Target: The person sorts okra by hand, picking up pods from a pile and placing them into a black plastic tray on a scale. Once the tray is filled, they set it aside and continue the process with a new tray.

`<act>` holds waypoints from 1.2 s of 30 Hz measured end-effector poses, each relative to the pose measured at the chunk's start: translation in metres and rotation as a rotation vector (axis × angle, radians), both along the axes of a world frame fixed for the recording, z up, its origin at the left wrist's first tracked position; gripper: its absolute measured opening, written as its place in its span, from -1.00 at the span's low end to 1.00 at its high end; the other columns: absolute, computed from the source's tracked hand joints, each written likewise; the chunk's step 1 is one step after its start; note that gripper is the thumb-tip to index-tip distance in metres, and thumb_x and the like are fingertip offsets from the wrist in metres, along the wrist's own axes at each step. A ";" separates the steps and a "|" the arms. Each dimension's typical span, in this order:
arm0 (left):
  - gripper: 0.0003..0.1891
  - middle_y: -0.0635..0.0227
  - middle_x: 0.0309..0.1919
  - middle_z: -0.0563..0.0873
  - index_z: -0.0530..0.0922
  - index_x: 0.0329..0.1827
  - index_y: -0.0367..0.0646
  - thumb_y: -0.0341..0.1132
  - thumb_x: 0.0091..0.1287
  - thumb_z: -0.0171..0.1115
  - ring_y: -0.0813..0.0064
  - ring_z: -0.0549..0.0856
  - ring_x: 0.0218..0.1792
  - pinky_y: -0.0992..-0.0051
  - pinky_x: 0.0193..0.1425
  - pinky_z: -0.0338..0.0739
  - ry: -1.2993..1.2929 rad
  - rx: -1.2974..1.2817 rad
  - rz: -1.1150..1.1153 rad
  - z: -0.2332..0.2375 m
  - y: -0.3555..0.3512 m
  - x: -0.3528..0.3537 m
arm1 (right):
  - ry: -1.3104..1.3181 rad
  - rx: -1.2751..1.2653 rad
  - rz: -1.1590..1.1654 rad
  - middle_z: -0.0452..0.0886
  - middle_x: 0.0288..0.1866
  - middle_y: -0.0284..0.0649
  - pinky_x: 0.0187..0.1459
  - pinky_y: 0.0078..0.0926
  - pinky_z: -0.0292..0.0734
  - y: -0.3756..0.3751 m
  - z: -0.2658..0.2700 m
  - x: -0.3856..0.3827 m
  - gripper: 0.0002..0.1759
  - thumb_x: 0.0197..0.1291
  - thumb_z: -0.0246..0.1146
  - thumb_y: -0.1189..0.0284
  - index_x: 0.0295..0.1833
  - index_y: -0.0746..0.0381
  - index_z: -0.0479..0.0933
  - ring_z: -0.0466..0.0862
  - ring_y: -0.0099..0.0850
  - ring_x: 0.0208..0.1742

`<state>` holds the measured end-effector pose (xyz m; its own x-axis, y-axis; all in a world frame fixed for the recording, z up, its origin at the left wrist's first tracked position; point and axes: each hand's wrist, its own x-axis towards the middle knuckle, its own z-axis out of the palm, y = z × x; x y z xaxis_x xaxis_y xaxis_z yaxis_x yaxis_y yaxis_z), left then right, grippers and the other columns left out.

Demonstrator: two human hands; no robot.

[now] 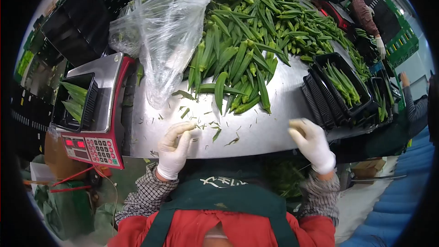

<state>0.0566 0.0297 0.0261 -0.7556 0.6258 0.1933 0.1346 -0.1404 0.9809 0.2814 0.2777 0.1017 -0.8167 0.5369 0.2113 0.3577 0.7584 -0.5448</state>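
My left hand, in a white glove, hovers at the near edge of the metal table; its thumb and fingers are bent but apart, with nothing seen between them. My right hand, gloved too, is over the same edge further right, fingers loosely curled and apart from the thumb. Beyond both hands lies a big heap of green okra. Nearest my right hand are stacked black trays, the top one holding okra pods. Left of my left hand, a red scale carries a black tray with okra.
A clear plastic bag covers the heap's left side. Okra scraps litter the table. Black crates stand at the far left. Another person's gloved hand is at the far right, near green crates.
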 end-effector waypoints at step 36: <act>-0.60 0.08 0.03 0.61 0.42 0.16 -0.26 -0.13 0.45 -0.01 0.33 0.65 -0.04 0.38 -0.03 0.58 -1.016 0.193 -0.251 -0.002 0.040 0.010 | 0.215 -0.229 -0.066 0.52 -0.50 -0.21 -0.44 -0.54 0.39 0.005 0.034 -0.053 -0.89 0.12 0.20 0.53 -0.35 0.39 0.54 0.51 -0.47 -0.53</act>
